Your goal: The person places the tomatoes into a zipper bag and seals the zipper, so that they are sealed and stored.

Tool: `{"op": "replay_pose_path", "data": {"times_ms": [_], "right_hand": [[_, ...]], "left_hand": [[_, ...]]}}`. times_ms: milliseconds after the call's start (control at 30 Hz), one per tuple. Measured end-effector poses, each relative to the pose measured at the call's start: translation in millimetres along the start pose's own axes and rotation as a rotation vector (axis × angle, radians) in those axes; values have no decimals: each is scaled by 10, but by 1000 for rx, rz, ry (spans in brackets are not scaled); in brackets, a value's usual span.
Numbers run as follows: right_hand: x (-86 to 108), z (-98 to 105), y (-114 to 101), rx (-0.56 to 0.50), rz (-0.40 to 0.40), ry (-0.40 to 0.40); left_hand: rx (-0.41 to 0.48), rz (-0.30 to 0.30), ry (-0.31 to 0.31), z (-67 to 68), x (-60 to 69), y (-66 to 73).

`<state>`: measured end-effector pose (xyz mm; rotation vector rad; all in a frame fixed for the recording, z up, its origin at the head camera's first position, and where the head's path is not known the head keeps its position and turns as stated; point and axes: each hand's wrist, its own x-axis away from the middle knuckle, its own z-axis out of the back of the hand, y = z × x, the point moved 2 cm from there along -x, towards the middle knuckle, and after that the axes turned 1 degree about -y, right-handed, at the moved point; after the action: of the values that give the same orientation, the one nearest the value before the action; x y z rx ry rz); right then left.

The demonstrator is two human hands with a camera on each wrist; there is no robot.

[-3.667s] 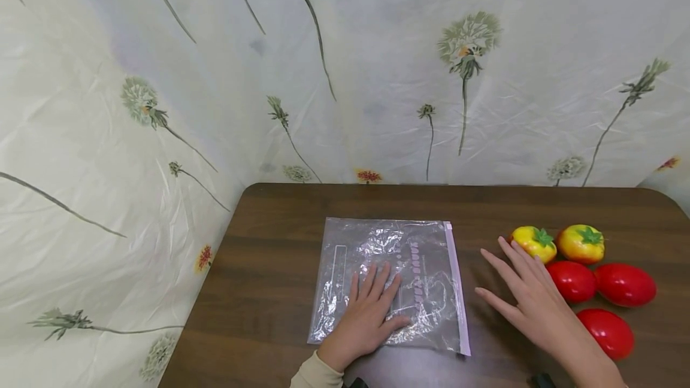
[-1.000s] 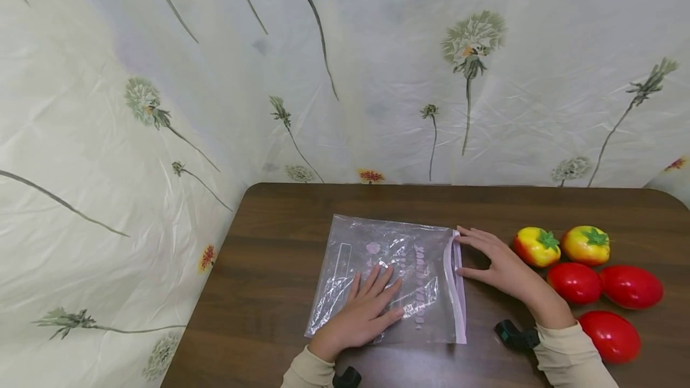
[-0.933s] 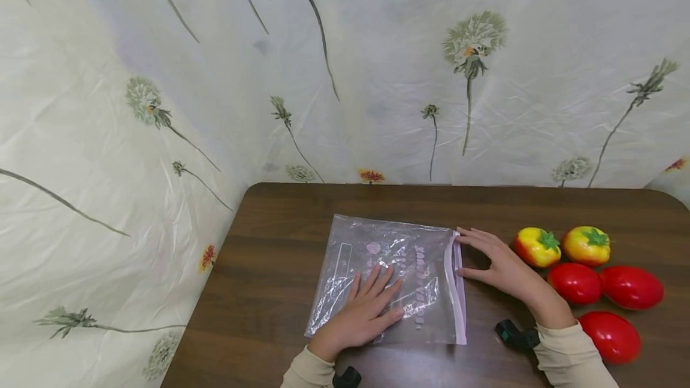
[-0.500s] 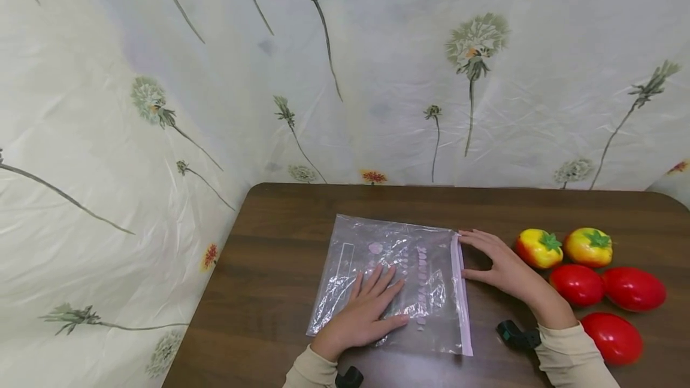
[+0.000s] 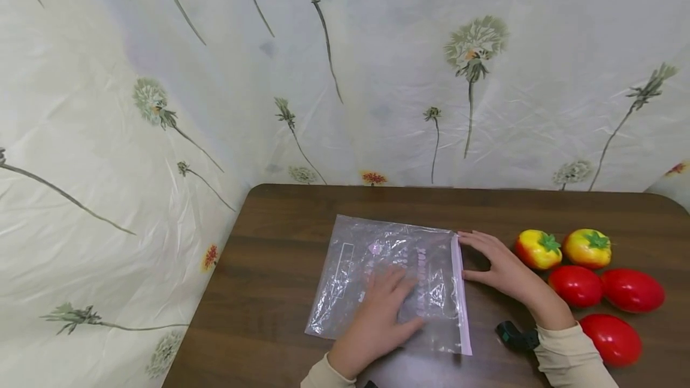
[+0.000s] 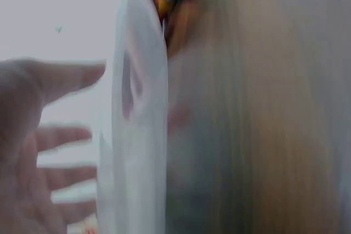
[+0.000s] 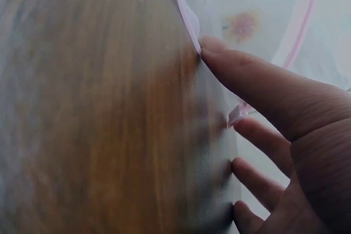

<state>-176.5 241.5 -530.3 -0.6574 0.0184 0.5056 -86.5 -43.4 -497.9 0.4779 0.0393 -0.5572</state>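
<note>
A clear zip bag (image 5: 334, 274) with pink print and a pink slider strip (image 5: 461, 298) lies flat on the brown table. Over its near half is my left hand (image 5: 380, 316), blurred, with fingers spread; whether it touches the plastic I cannot tell. At the strip's far end my right hand (image 5: 504, 265) touches the edge with thumb and fingertips held apart. Up close in the right wrist view, the thumb (image 7: 247, 75) rests against the bag's lip, and a finger is beside the small slider (image 7: 237, 114). The left wrist view is blurred.
Right of the right hand sit two yellow-red fruits with green leafy tops, one nearer (image 5: 538, 249) and one farther right (image 5: 587, 248). Several glossy red ovals (image 5: 610, 339) lie close to the right forearm. A dandelion-print sheet (image 5: 399, 76) hangs behind the table (image 5: 269, 256).
Earlier, the right hand came from beside the fruits to the strip, whose two lips stood apart and now lie together. The left hand, flat on the bag before, has just shifted right.
</note>
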Motion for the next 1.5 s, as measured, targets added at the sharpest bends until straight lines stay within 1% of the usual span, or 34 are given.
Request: {"op": "replay_pose_path", "data": {"times_ms": [67, 133, 200, 267, 333, 400, 467, 567, 667, 800, 867, 1033, 1233, 1333, 1500], "right_hand": [[2, -1, -6, -2, -2, -1], [7, -5, -11, -8, -9, -7], [11, -14, -15, -10, -11, -9], [13, -27, -19, -7, -8, -12], [15, -39, -26, -3, -5, -17], [16, -49, -34, -3, -6, -23], [17, -54, -44, -4, -5, -24], [17, -58, -51, -4, -7, -22], [17, -56, -56, 1, -11, -20], [15, -46, -66, 2, -25, -23], [15, -37, -73, 1, -35, -26], [10, -16, -74, 1, -60, -45], [14, -15, -54, 0, -50, -35], [15, -15, -47, 3, -34, -22], [-5, -4, -36, 9, -9, -6]], "left_hand": [[-35, -7, 38, -22, -18, 164], [-71, -4, 43, -65, -48, 320], [-107, 17, 16, -117, -91, 450], [-137, 48, -32, -172, -131, 556], [-174, 77, -69, -221, -169, 637], [-224, 91, -86, -259, -198, 702], [-271, 92, -76, -291, -221, 749], [-318, 82, -41, -321, -240, 790], [-300, 84, -15, -343, -238, 791], [-248, 90, -24, -358, -230, 738], [-217, 80, -19, -359, -225, 698], [-164, 40, 16, -340, -194, 627], [-102, 45, 15, -346, -163, 587], [-26, 78, 6, -356, -156, 535], [114, 165, -4, -366, -183, 412]]}}
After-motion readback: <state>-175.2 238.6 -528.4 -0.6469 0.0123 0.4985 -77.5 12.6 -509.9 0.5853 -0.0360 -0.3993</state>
